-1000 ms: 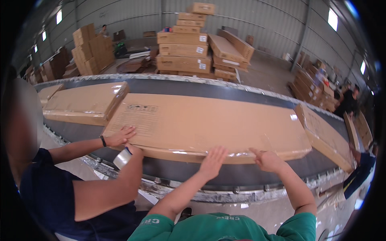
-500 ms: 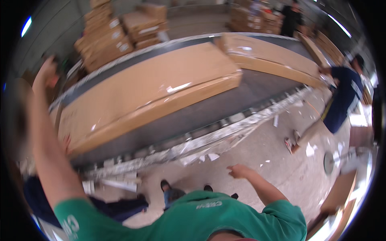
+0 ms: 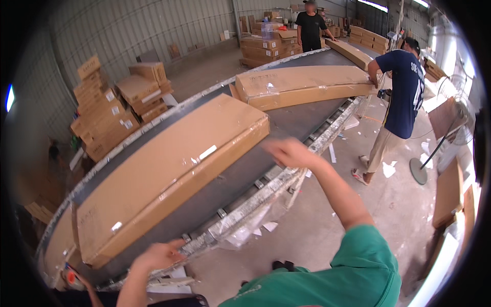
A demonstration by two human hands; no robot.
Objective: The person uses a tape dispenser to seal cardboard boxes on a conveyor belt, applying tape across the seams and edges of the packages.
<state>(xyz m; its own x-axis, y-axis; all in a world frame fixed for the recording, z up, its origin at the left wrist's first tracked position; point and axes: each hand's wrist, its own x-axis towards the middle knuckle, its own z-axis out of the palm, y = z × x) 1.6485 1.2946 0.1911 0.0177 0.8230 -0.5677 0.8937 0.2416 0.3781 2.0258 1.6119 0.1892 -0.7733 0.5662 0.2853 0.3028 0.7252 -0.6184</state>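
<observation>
My left hand point(image 3: 158, 256) is over the near edge of the conveyor point(image 3: 240, 163), fingers partly stretched and nothing seen in it. My right hand point(image 3: 289, 153), a little blurred, is above the belt's near side, just past the right end of a long taped cardboard box point(image 3: 174, 169). Its fingers point left, apart, and hold nothing visible. The long box lies flat and slanted along the belt, touched by neither hand as far as I can see. Behind it a second long carton point(image 3: 307, 84) lies farther along.
A co-worker in a navy shirt point(image 3: 404, 92) has a hand at the second carton's right end. Another in black point(image 3: 310, 30) stands beyond the belt. At lower left, another person's hand point(image 3: 89, 289) is near a red-centred roll point(image 3: 71, 277). Stacked cartons point(image 3: 105, 117) and a fan point(image 3: 450, 120) stand around.
My left arm has come down from its raised position to the belt's near edge. My right hand has moved up over the belt. The view has shifted, and the boxes appear lower and farther left.
</observation>
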